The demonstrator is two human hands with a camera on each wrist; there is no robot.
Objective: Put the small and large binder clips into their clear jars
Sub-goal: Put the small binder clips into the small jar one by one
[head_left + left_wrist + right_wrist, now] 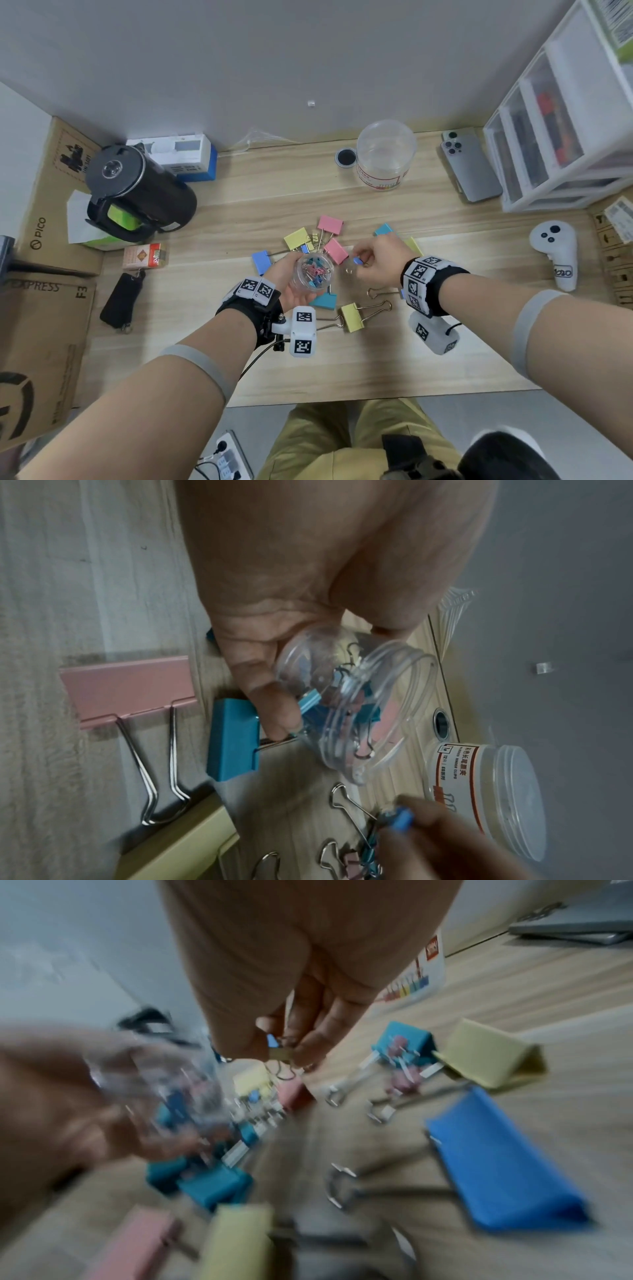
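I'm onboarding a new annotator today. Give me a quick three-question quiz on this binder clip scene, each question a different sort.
1. True or false: the left hand holds the small clear jar.
2. The right hand pinches: A) a large pink clip, B) a small blue clip, C) a jar lid.
3. Fill in: the large jar stands at the back of the desk with ___ clips visible inside.

Key: 1 true; 2 B; 3 no

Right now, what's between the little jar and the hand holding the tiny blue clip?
A pink large clip on the table; the head view shows it between the small jar and the right hand.
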